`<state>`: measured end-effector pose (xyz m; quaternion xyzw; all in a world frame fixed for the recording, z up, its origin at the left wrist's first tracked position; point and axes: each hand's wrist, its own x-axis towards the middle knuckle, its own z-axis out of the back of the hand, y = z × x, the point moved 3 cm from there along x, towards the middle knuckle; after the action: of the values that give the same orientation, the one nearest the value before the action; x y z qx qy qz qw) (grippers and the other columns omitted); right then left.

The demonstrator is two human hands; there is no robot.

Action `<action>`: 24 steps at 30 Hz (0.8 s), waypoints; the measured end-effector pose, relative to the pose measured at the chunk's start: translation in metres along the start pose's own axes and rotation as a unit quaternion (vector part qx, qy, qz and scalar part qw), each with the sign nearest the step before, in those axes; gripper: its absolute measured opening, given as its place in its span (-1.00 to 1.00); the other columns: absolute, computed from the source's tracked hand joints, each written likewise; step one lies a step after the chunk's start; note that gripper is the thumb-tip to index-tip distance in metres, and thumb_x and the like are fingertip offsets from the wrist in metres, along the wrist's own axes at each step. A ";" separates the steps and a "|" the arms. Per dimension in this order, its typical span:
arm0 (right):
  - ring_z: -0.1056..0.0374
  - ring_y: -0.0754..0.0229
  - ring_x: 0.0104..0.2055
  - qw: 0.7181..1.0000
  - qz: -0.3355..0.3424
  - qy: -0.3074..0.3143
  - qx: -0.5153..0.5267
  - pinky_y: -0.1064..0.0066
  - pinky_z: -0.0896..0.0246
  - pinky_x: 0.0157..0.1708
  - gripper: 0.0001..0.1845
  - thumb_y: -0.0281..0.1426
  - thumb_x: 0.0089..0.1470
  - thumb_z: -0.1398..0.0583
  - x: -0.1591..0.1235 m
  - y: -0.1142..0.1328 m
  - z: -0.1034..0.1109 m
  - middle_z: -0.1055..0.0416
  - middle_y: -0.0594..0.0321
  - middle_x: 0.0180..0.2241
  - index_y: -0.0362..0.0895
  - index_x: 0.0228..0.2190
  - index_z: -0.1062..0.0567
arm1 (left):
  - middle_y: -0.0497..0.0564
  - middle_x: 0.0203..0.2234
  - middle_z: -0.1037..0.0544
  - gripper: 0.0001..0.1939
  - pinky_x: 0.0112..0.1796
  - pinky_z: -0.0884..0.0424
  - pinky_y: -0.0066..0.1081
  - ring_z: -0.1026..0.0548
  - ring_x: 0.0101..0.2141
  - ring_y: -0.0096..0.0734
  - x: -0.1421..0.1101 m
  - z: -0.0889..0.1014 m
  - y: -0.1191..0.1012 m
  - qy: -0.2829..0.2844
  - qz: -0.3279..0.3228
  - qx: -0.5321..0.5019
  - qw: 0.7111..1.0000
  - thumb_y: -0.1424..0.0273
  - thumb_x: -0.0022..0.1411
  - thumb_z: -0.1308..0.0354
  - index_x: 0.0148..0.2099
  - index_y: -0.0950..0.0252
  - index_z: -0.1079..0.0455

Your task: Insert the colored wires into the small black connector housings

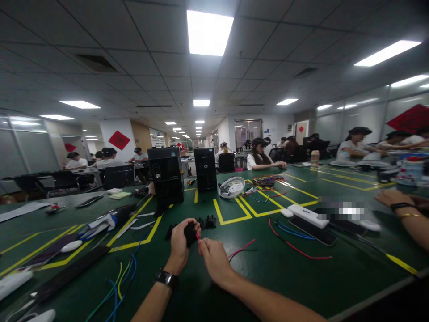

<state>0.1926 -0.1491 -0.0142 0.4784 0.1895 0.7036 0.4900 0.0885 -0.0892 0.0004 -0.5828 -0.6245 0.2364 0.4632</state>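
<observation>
Evidently I was working a red wire (197,237) at a small black block (190,234), though whether its tip sat inside I couldn't tell. My left hand (180,242) was curled around the block; my right hand (214,260) pinched the wire between thumb and forefinger, just right of it. Both were over the near middle of the green table (335,279), with more black pieces (209,222) just beyond. To my judgement, the next move called for a steady left grip and right fingertips lined up with the block. My left forearm, with a dark watch (166,279), slanted up from the near edge; my right reached in from the near right.
</observation>
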 end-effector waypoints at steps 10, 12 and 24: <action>-0.19 0.34 -0.53 1.000 -0.015 0.011 0.008 0.51 0.04 -0.48 -0.56 -0.36 0.22 0.06 -0.002 -0.008 -0.007 -0.27 0.34 -0.62 -0.17 -0.62 -0.38 | -0.05 -0.64 -0.35 -0.81 -0.53 -0.29 -0.45 -0.33 -0.62 -0.48 0.001 -0.004 -0.006 -0.016 0.020 -0.038 0.999 0.32 0.04 -0.05 -0.46 0.36 -0.33; -0.18 0.34 -0.54 0.999 -0.022 0.035 0.002 0.51 0.05 -0.49 -0.58 -0.38 0.21 0.04 -0.002 -0.013 -0.010 -0.24 0.35 -0.64 -0.17 -0.64 -0.36 | -0.06 -0.65 -0.32 -0.83 -0.52 -0.30 -0.44 -0.32 -0.62 -0.49 0.004 -0.002 -0.011 -0.009 0.026 -0.113 0.993 0.33 0.03 -0.04 -0.45 0.35 -0.31; -0.24 0.28 -0.57 0.998 0.014 0.025 -0.051 0.52 0.00 -0.53 -0.49 -0.27 0.01 -0.21 0.004 -0.005 0.016 -0.28 0.43 -0.61 -0.12 0.00 -0.29 | 0.06 -0.57 -0.51 -0.64 -0.51 -0.37 -0.34 -0.45 -0.61 -0.33 0.002 0.030 0.010 -0.064 0.117 0.020 0.991 0.22 0.12 -0.06 -0.19 0.42 -0.40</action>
<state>0.2089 -0.1461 -0.0086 0.4376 0.1590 0.7308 0.4993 0.0682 -0.0780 -0.0211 -0.6264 -0.5751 0.3382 0.4031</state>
